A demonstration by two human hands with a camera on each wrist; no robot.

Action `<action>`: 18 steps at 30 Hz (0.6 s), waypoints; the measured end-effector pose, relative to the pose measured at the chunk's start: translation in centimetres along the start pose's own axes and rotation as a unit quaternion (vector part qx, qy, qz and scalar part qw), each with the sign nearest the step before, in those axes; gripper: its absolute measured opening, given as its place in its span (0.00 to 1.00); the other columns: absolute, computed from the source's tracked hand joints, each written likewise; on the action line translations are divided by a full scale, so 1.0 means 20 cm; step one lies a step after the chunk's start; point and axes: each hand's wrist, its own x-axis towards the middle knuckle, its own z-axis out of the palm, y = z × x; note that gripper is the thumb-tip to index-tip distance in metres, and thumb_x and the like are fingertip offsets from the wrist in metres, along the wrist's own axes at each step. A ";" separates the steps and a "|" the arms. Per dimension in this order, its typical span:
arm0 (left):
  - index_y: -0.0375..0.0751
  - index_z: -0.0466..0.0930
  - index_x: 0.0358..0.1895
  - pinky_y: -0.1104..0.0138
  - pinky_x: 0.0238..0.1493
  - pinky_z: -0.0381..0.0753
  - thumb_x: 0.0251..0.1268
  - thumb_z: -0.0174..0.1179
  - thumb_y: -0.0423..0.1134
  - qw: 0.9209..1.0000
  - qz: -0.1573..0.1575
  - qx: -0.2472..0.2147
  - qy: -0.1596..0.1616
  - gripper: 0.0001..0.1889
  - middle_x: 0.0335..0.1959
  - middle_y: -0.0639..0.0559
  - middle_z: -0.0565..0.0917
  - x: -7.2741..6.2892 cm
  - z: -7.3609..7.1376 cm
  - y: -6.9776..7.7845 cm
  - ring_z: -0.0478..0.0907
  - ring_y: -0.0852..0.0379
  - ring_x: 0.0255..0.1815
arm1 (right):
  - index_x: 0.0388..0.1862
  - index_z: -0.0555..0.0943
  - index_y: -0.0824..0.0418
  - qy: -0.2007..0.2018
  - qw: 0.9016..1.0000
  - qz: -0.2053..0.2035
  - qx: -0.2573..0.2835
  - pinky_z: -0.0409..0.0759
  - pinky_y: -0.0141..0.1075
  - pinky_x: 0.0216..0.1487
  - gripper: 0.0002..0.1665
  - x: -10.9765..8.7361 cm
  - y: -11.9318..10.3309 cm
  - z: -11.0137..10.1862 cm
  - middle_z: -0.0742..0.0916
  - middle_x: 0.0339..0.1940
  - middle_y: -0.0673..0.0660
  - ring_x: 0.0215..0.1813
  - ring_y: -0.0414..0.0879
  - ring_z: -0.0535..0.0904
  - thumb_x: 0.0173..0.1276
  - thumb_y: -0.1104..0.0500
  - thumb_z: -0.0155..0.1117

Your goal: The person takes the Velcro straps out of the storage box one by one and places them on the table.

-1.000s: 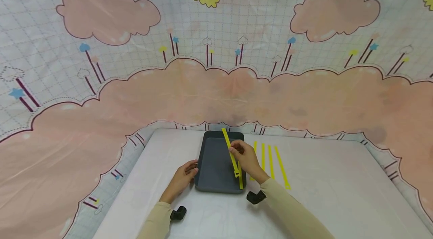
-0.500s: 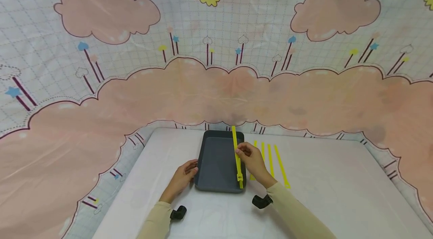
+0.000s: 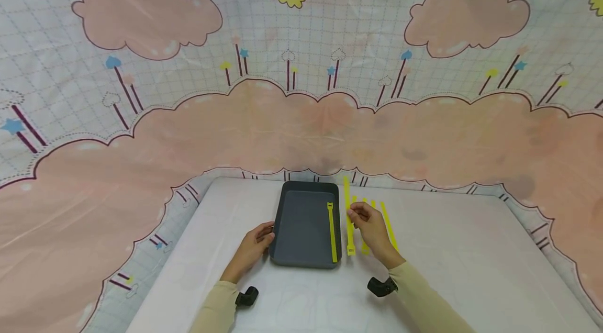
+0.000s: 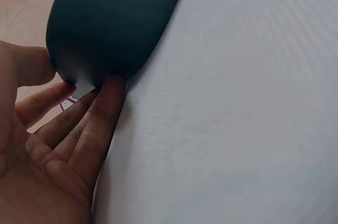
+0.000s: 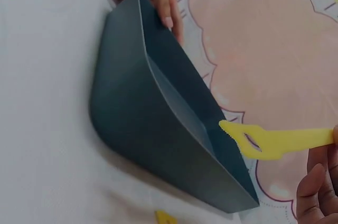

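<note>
A dark grey rectangular tray [image 3: 301,228] rests on the white table. My left hand [image 3: 252,249] holds its left side, thumb at the rim and fingers against the outer wall in the left wrist view. My right hand [image 3: 374,231] pinches a yellow hook-and-loop cable tie [image 3: 349,225] between thumb and fingertips, just right of the tray. The slotted head [image 5: 259,142] of this tie shows in the right wrist view, raised near the tray's rim. Another yellow cable tie [image 3: 332,233] lies lengthwise inside the tray along its right side.
Several more yellow cable ties [image 3: 389,225] lie roughly side by side on the table to the right, partly hidden behind my right hand. The white table [image 3: 447,259] extends to both sides. A patterned cloth [image 3: 301,134] hangs behind it.
My right hand has moved right with the cable tie, from over the tray to beyond its right edge. The tie inside the tray is now fully uncovered. My left hand stays put.
</note>
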 end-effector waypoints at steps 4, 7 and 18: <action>0.34 0.70 0.68 0.59 0.46 0.83 0.73 0.55 0.34 1.000 0.000 0.000 0.001 0.23 0.62 0.31 0.77 0.00 0.00 0.01 0.77 0.37 0.62 | 0.47 0.80 0.66 0.006 1.000 0.003 -0.019 0.78 0.33 0.34 0.11 -0.02 0.01 -0.05 0.85 0.36 0.58 0.33 0.46 0.78 0.71 0.61 0.63; 0.35 0.70 0.68 0.62 0.44 0.83 0.72 0.56 0.35 1.000 -0.002 -0.001 -0.002 0.23 0.63 0.32 0.77 0.01 -0.01 0.00 0.77 0.38 0.62 | 0.49 0.80 0.66 0.007 0.999 0.005 -0.031 0.78 0.32 0.35 0.12 -0.04 0.02 -0.10 0.85 0.37 0.59 0.34 0.43 0.78 0.71 0.60 0.62; 0.35 0.70 0.68 0.61 0.45 0.83 0.73 0.55 0.34 1.000 0.003 0.003 -0.005 0.22 0.63 0.32 0.77 0.02 0.00 -0.02 0.77 0.38 0.62 | 0.51 0.79 0.67 0.023 0.998 0.014 -0.054 0.78 0.30 0.37 0.15 -0.08 0.07 -0.28 0.85 0.39 0.58 0.35 0.39 0.79 0.72 0.58 0.61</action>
